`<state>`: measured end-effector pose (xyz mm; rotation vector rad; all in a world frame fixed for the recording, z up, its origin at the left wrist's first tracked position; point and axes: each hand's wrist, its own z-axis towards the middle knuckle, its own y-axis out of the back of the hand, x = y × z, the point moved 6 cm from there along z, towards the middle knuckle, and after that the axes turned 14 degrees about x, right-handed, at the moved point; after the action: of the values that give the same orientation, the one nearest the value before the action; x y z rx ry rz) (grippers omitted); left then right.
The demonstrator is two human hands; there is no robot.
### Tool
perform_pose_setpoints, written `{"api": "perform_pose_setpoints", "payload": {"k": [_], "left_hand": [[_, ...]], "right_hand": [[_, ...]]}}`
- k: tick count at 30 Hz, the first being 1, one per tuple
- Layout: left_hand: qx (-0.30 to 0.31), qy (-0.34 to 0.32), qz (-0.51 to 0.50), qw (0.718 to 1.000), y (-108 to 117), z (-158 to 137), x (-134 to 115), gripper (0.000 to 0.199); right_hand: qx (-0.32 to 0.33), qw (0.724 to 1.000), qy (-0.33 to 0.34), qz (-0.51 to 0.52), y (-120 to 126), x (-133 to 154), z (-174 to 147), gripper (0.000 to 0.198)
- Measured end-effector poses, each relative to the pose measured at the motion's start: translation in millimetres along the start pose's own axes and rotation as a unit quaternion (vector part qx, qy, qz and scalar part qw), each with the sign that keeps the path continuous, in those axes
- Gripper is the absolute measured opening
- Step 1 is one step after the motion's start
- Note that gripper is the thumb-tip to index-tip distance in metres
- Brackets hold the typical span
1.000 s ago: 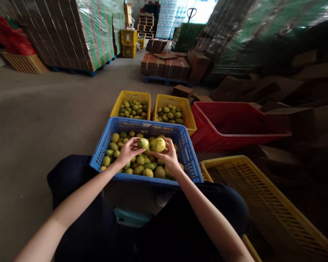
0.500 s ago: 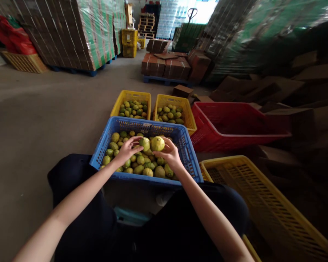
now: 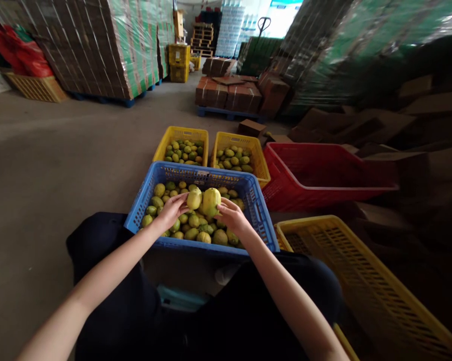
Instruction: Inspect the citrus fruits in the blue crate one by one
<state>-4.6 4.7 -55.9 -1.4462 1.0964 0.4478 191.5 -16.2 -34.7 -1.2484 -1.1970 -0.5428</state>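
My left hand (image 3: 174,209) is closed around a yellow-green lemon (image 3: 194,198), gripping it from the left side. Close beside it, my right hand (image 3: 230,214) grips a larger, paler lemon (image 3: 211,201) from the right. Both fruits are held above a blue plastic crate (image 3: 207,244), near its middle. Inside the crate lie several more lemons (image 3: 191,233), ranging from green to yellow. The crate is in front of my knees, and my forearms reach over its near edge.
Behind the blue crate stand two yellow crates (image 3: 184,131) (image 3: 241,138) holding more lemons. To the right are a red crate (image 3: 323,188) and a long yellow crate (image 3: 365,265). Flattened cardboard (image 3: 384,125) piles up at far right. Strapped cartons (image 3: 228,95) sit on a pallet farther back.
Both lemons have been turned in my fingers, showing different sides. The left lemon has shifted slightly left, and the right one has tilted upright. The crates stay in place.
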Motion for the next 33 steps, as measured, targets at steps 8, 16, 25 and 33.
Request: {"api": "perform_pose_setpoints", "payload": {"k": [8,16,25,33], "left_hand": [[0.051,0.000,0.002,0.999,-11,-7,4,0.024],[0.048,0.059,-0.066,0.995,-10,-8,12,0.004],[0.029,0.057,-0.065,0.996,-3,-5,15,0.012],[0.050,0.062,0.016,0.997,-5,-4,14,0.006]], "right_hand": [[0.006,0.999,-0.005,0.045,3,-8,3,0.040],[-0.012,0.998,-0.002,0.059,2,-14,6,0.043],[-0.008,0.998,-0.002,0.064,10,-20,7,0.037],[0.006,0.995,-0.035,0.090,7,-29,11,0.019]]}}
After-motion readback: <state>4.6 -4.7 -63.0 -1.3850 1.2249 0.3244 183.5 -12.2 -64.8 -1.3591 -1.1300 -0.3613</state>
